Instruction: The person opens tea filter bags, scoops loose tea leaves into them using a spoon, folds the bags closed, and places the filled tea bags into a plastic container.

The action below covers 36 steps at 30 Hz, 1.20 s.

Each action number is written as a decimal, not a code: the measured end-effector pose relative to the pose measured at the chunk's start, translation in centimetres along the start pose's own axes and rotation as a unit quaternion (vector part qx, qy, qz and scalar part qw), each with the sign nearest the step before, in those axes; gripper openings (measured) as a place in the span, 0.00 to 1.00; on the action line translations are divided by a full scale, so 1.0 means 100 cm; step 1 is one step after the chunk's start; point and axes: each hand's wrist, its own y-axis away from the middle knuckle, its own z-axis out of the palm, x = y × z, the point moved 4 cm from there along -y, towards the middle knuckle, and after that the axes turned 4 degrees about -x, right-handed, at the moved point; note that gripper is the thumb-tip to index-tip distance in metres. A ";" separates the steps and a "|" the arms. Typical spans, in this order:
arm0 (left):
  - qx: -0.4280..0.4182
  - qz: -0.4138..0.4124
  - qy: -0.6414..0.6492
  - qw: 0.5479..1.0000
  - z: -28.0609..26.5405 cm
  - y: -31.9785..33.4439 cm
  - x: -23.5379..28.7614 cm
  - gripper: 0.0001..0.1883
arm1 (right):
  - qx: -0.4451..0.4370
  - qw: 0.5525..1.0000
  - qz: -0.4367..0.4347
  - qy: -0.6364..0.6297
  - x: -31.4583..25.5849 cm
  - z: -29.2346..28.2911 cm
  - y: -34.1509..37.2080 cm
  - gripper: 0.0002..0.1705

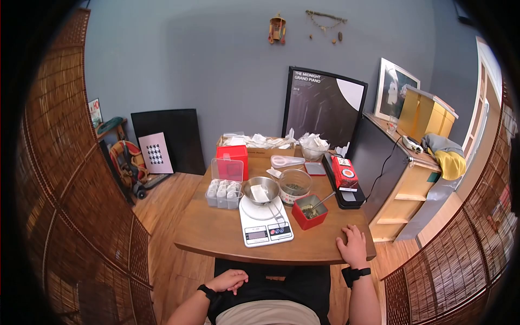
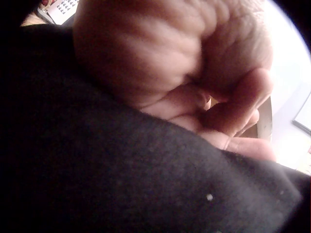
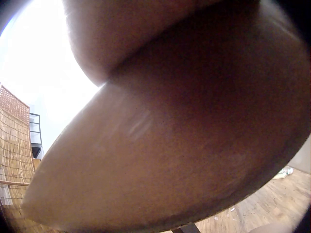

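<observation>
My left hand rests on the dark trousers over my lap, its fingers loosely curled around nothing. The left wrist view shows the same hand close up against dark cloth. At the table's right front corner, my right hand lies on the wood with relaxed fingers. Nearest to it is a red square tin with dried leaves and a spoon inside. Left of the tin, a white kitchen scale carries a metal bowl with a white pouch in it. A clear bowl of dried leaves stands behind the tin.
A clear lidded box of white pouches stands at the left, before a red box. Behind are a cardboard box and a bowl heaped with white pouches. A red packet lies on a black device at the right.
</observation>
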 end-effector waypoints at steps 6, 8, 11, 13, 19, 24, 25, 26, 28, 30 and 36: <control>-0.001 0.010 0.005 1.000 -0.001 0.000 -0.001 0.14 | 0.000 1.000 -0.004 -0.001 -0.001 -0.001 0.000 0.24; 0.002 0.012 0.009 1.000 0.001 0.001 0.000 0.14 | 0.001 1.000 -0.007 -0.003 -0.001 -0.001 0.000 0.24; 0.001 0.010 -0.012 1.000 0.002 0.000 0.000 0.13 | -0.003 1.000 -0.004 -0.002 0.000 -0.001 0.000 0.24; -0.008 0.007 -0.048 0.999 0.004 -0.004 -0.001 0.13 | 0.004 1.000 -0.007 -0.003 -0.001 -0.001 0.000 0.24; -0.020 -0.022 -0.218 0.976 0.026 0.002 0.024 0.16 | 0.062 0.980 -0.053 -0.179 0.011 -0.008 -0.004 0.21; -0.098 0.133 -0.359 0.919 0.062 0.022 0.079 0.19 | 0.080 0.978 -0.123 -0.150 -0.036 -0.042 0.006 0.23; -0.080 0.214 -0.368 0.901 0.066 0.029 0.096 0.18 | 0.065 0.970 -0.156 -0.175 -0.056 -0.052 0.007 0.25; -0.066 0.262 -0.370 0.889 0.069 0.036 0.113 0.16 | 0.050 0.960 -0.190 -0.201 -0.076 -0.062 0.008 0.28; -0.016 0.346 -0.396 0.851 0.076 0.050 0.149 0.10 | 0.044 0.952 -0.223 -0.205 -0.116 -0.080 0.013 0.30; 0.046 0.442 -0.422 0.790 0.085 0.064 0.186 0.05 | 0.030 0.933 -0.299 -0.199 -0.143 -0.087 0.018 0.38; 0.136 0.600 -0.362 0.700 0.133 0.080 0.267 0.37 | 0.078 0.831 -0.502 -0.227 -0.220 -0.082 0.033 0.44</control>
